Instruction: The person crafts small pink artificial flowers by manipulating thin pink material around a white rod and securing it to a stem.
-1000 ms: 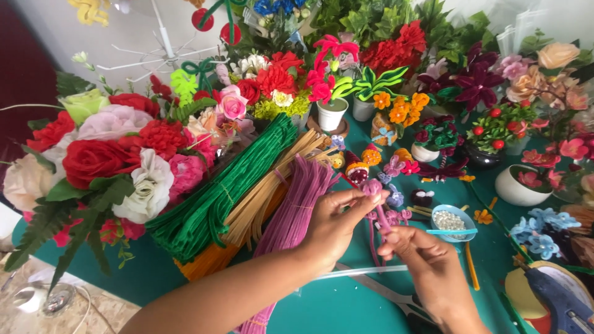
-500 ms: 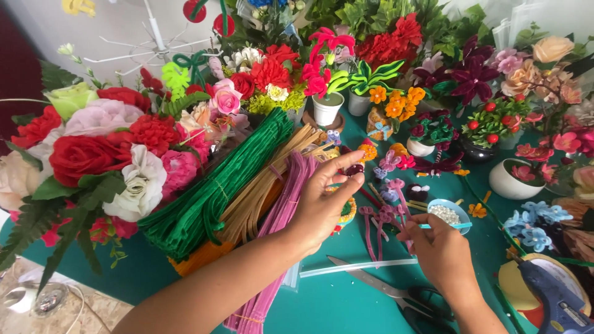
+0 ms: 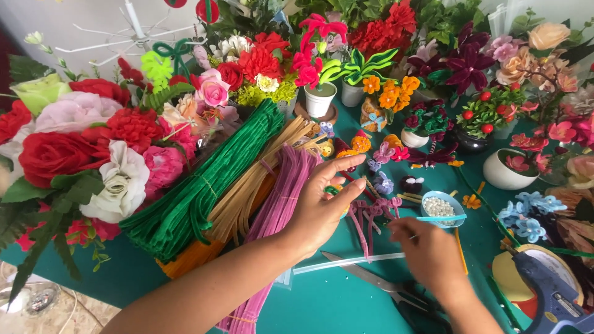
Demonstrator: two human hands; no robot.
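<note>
Left hand [image 3: 318,210] enters from lower left, forearm diagonal, palm down at frame centre; fingers loosely spread, thumb and forefinger pinched near something small and green, too hidden to identify. Right hand [image 3: 427,253] lies right of centre, back to the camera, fingers curled under; whether it grips anything cannot be told. Its fingertips sit among pink chenille stem pieces [image 3: 371,213], short, fuzzy and bent, lying loose on the teal table [image 3: 334,297] between the two hands. Long pink stem bundle [image 3: 281,198] runs beneath the left wrist, beside tan and green bundles [image 3: 204,192]. Scissors [image 3: 377,286] lie just below the right hand, handles hidden by the wrist. Glue gun [image 3: 550,291] is cut off at lower right.
</note>
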